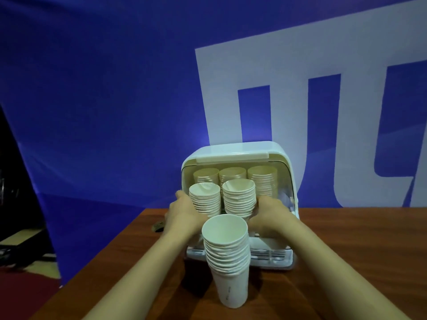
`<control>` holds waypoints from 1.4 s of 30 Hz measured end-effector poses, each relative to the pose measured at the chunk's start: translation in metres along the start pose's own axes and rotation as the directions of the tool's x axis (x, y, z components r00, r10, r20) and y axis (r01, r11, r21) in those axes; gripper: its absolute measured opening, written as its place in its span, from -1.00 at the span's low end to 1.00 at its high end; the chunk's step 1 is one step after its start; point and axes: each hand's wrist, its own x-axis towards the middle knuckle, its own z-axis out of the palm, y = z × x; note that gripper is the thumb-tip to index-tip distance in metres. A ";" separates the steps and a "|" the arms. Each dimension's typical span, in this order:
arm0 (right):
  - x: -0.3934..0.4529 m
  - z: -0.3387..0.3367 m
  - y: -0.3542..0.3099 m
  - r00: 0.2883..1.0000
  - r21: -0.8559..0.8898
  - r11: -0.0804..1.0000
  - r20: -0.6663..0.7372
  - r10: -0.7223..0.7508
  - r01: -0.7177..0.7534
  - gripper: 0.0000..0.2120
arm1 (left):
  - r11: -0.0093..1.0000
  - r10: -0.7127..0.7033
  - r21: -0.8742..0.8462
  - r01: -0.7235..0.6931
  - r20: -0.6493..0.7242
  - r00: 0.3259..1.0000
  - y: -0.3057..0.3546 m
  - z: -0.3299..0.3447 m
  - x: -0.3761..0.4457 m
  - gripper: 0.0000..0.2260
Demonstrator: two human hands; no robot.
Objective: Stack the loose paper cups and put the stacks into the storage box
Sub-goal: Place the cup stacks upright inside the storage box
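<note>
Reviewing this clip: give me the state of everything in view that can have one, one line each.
Storage box: lid raised, front open.
Back row of cup stacks: three stacks upright inside the box.
Front left stack: at the box opening, left hand against its side.
Front right stack: at the opening, right hand against its side.
Nearest stack: upright on the table, untouched.

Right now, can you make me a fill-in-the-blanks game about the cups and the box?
1. The back row inside the storage box holds ___ cup stacks.
2. The two hands each touch one front stack; together that makes ___ stacks.
3. The nearest stack stands on the ___ table, outside the box.

Missing words: three; two; brown
</note>
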 end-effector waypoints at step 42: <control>0.020 0.023 0.001 0.999 -0.172 0.984 -0.027 -0.042 0.037 -0.80 | 0.950 0.308 0.013 -0.313 -0.216 0.926 -0.018 0.008 0.016 0.10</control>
